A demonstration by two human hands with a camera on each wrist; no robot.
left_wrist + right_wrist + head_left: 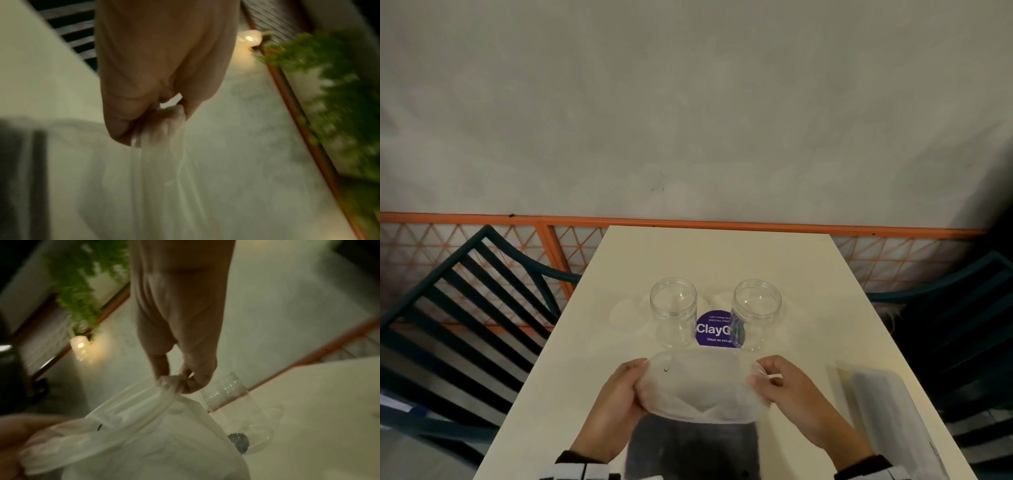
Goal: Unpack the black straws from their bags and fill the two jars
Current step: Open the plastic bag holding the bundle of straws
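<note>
Pulling evenly on both sides seemed the way to open it well — steady and outward, so the film would part at the mouth rather than tear and scatter straws. Largest first: the smooth cream rectangular table (722, 260) lay under everything. Above its near edge I held the thin translucent plastic bag (702, 390), crinkly and soft, its dark load of black straws (693, 445) hanging low at the near end. Beyond it stood the two clear round plastic jars (673, 310) — open-topped, empty, upright, either side of a round purple sticker (714, 330). My left hand (616, 397) pinched one gathered edge of the bag's mouth, my right hand (794, 394) the other, both narrow around bunched film.
</note>
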